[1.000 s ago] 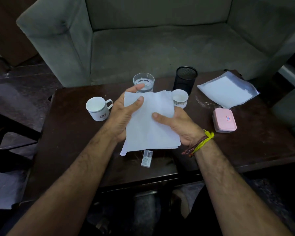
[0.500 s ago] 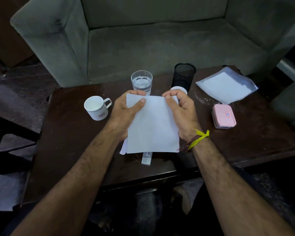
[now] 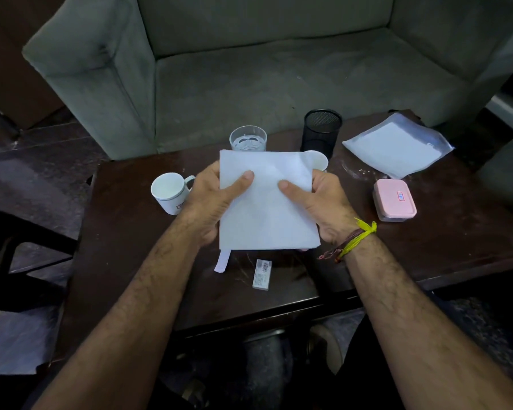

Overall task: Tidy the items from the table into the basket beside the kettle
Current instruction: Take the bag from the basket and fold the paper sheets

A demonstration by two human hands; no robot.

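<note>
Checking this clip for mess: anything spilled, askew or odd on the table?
Pale crumbs or smears mark the dark wooden table beside the plastic-wrapped white napkin pack. A loose white paper strip hangs below the held white napkin stack.

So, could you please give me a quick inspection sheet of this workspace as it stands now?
Surface: dark wooden table, scuffed, crumbs near the far right.
Job's things: white napkin stack held above the table; basket and kettle not in view.
Clutter: white mug, glass of water, black mesh cup, pink box, bagged napkins, small barcode box.
Hands: left hand and right hand grip the stack's sides.
Cables: nothing seen.
Surroundings: grey sofa behind.
</note>
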